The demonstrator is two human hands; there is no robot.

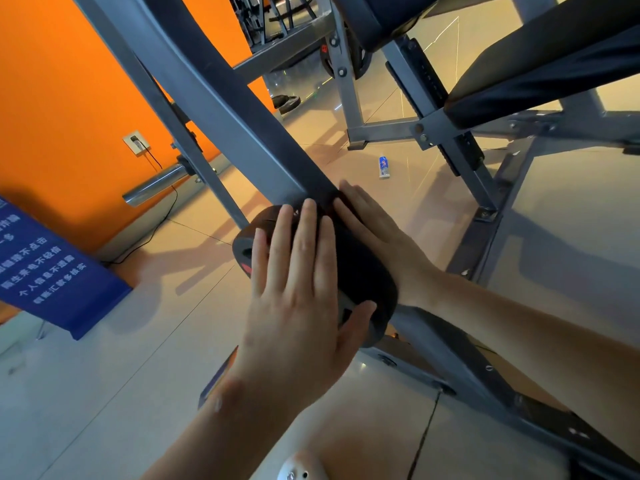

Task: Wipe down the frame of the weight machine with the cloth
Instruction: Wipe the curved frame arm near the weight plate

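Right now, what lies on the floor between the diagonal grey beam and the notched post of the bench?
A small white and blue bottle stands there on the tiled floor. The head view shows nothing else between the beam and the post.

I see the machine's frame beam (221,109) as grey painted metal with a smooth satin finish, and the stub bar (156,183) off its left side as bright polished chrome. The dark cloth (360,268) looks matt and soft, the weight plate (247,244) dull and rubbery, the seat pad (554,64) faintly shiny black vinyl, the floor tiles (104,393) glossy.
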